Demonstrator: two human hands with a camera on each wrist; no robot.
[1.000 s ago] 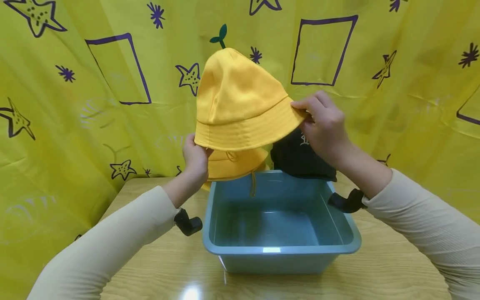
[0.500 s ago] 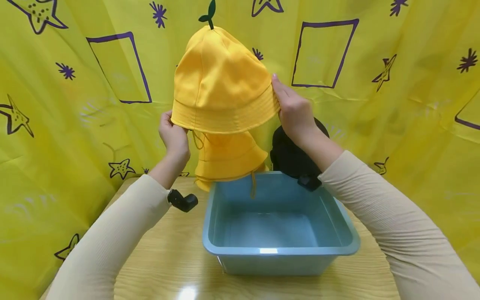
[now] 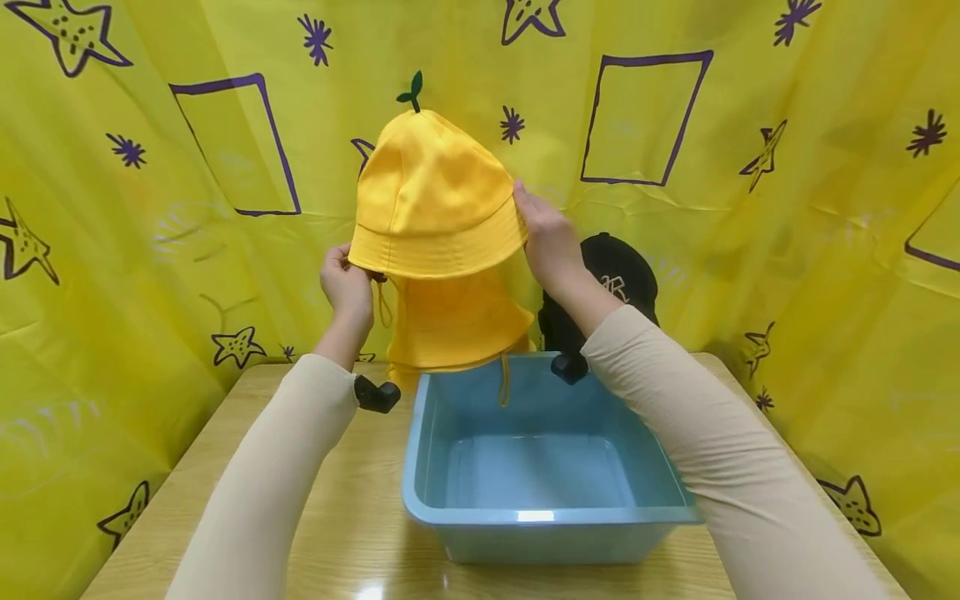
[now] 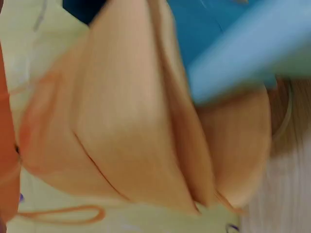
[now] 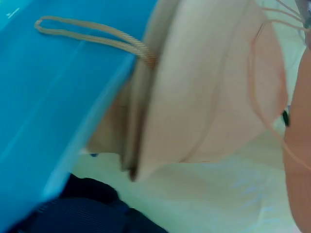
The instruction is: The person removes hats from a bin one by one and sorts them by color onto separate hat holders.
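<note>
A yellow bucket hat with a green sprout on its crown is held up between both hands, its brim tilted and its cord hanging below. My left hand pinches the brim at its left end. At the right end, my right hand grips the brim, thumb upward along the outside. Directly behind and below stand more yellow hats, stacked with brims down; the held hat partly covers them. Both wrist views show this stack close and blurred, with a cord loop hanging off it in the right wrist view.
A blue basin stands on the wooden table in front of the stack. Behind its right rear is a black cap with a light emblem, partly hidden by my right arm. A yellow patterned curtain surrounds the table.
The held hat has shifted left, rising and then dropping again. Both hands moved left with it, the right one farther. More of the black cap now shows; the hat stack and basin stayed put.
</note>
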